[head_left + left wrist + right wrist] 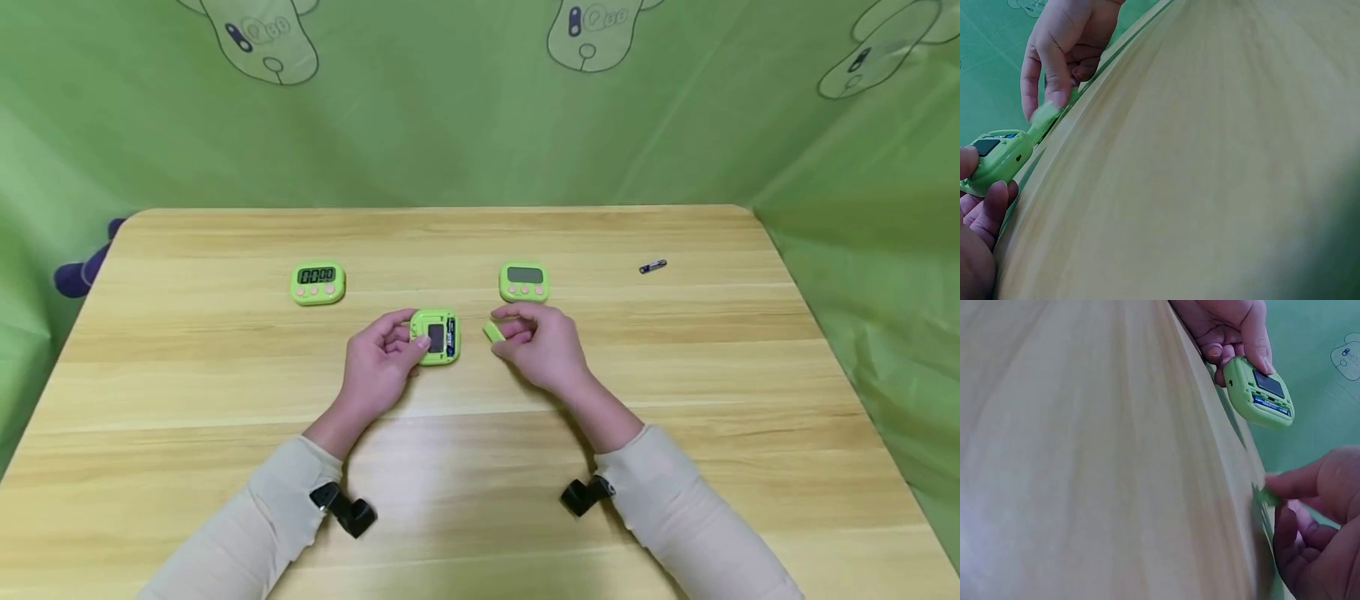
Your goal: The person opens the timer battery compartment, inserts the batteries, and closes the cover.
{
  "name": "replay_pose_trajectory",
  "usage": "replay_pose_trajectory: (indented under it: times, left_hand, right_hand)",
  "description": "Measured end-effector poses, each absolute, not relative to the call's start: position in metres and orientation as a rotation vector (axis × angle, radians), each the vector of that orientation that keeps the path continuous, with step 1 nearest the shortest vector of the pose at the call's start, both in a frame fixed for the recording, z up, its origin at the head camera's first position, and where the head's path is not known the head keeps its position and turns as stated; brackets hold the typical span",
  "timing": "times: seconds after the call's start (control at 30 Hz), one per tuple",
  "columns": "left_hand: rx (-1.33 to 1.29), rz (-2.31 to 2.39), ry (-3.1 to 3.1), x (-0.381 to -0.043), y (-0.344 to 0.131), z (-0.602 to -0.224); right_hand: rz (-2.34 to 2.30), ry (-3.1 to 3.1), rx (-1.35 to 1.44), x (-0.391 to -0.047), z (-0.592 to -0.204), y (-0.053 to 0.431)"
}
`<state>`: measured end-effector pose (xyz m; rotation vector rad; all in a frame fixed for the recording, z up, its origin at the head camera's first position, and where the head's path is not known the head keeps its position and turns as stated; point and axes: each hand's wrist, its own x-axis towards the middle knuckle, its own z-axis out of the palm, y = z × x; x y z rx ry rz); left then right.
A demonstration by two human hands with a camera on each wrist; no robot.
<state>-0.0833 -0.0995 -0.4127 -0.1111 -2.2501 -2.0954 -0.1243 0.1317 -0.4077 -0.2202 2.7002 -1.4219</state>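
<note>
My left hand (pixel 381 358) grips a green digital timer (pixel 437 360) with its back turned up, the thumb lying on the back. In the timer's uncovered compartment lies a dark blue battery (pixel 451 337), also visible in the right wrist view. To the right, my right hand (pixel 546 348) pinches a small green battery cover (pixel 493 331) between thumb and fingers, apart from the timer. In the left wrist view the cover (pixel 1045 115) looks blurred. Just beyond my right hand lies a second green timer (pixel 524 291), face up with a blank screen.
A third green timer (pixel 318 293), its display reading 00:00, lies face up at the back left of the wooden table (pixel 465 517). At the back right is a loose battery (pixel 653 267). Green printed cloth (pixel 450 125) hangs behind the table's far edge.
</note>
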Motion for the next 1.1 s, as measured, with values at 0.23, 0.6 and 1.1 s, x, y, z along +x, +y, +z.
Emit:
replay_pose_trajectory:
  times: [0.23, 0.6, 1.1]
  left_hand:
    - [-0.106, -2.102, -2.252, -0.084, -0.099, -0.41]
    - [-0.089, -2.104, -2.251, -0.087, -0.1, -0.423]
    - [-0.097, -2.104, -2.257, -0.084, -0.1, -0.411]
  right_hand:
    - [-1.659, 2.517, -0.268, -0.123, -0.413, 0.126]
    - [-1.807, 2.324, -0.286, -0.121, -0.417, 0.109]
    - [-1.887, 2.332, -0.224, -0.122, -0.423, 0.096]
